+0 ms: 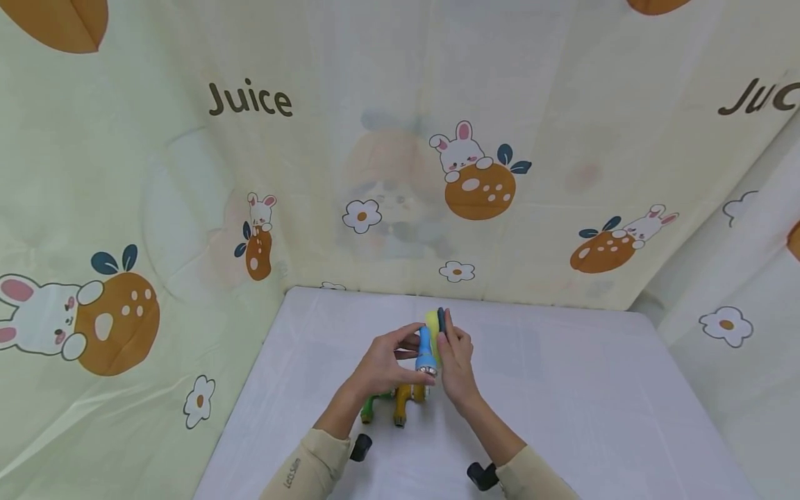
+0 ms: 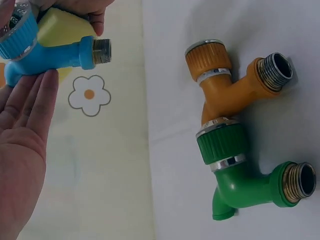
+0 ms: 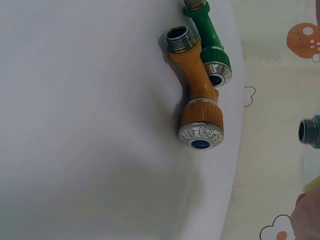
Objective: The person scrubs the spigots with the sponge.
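Observation:
My left hand [image 1: 382, 361] grips a blue tap [image 1: 426, 353] between thumb and fingers, above the table. In the left wrist view the tap's threaded metal end [image 2: 102, 51] points away from the palm. A yellow sponge [image 1: 432, 322] with a dark layer on one side is held in my right hand [image 1: 459, 364], close beside the blue tap. Below the hands, an orange tap [image 2: 220, 95] and a green tap [image 2: 245, 185] lie side by side on the table. The right wrist view shows only the edge of the blue tap [image 3: 312, 131].
A white-covered table [image 1: 562, 396] spreads under the hands. Behind it hangs a pale curtain [image 1: 300, 173] printed with rabbits, oranges and flowers. A black wrist device [image 1: 360, 448] sits by the left sleeve, another [image 1: 482, 476] by the right sleeve.

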### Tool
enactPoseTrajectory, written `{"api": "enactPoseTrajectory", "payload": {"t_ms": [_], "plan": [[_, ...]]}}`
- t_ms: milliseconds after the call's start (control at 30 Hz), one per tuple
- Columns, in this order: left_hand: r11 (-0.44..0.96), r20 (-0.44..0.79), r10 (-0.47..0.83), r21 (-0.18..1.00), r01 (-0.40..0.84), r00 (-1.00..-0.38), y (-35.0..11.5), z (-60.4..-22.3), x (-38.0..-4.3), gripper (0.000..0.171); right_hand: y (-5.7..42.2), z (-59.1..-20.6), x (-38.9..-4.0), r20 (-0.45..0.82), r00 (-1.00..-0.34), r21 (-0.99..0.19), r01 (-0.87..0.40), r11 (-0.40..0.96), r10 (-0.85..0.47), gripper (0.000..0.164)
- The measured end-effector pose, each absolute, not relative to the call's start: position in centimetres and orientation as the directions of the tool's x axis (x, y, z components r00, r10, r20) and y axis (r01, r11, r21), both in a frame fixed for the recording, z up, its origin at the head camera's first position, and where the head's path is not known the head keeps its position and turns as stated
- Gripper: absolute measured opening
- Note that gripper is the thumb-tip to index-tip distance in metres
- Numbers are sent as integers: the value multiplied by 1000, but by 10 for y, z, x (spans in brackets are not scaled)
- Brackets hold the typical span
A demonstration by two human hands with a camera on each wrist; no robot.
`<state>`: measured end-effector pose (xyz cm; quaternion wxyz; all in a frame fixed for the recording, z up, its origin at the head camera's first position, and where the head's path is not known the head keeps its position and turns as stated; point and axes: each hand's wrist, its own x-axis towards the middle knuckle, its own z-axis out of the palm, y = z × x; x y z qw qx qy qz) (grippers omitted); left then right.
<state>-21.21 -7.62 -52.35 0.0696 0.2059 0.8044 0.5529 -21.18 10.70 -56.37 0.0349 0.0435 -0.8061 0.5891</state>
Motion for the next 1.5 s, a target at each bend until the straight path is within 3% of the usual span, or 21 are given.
{"api": "enactPoseTrajectory", "payload": {"t_ms": [200, 433, 533, 933, 1500], "plan": [[198, 114, 327, 963, 185, -938, -89, -527, -217, 93, 106, -565, -206, 146, -989, -955, -137, 264, 16, 54], [126, 98, 270, 983, 136, -958, -98, -531, -222, 93, 101, -571, -195, 354, -935, -898, -348, 270, -27, 48], [106, 109, 281, 984, 144, -953, -98, -531, -222, 93, 98, -572, -193, 378, -922, -883, -385, 266, -81, 50], [239, 169, 321, 938, 252, -932, -94, -525, -217, 97, 90, -560, -196, 254, -959, -879, -284, 384, -127, 53], [296, 155, 364, 916, 272, -918, -89, -527, -213, 98, 91, -558, -208, 29, -994, -894, -73, 442, -104, 59]]}}
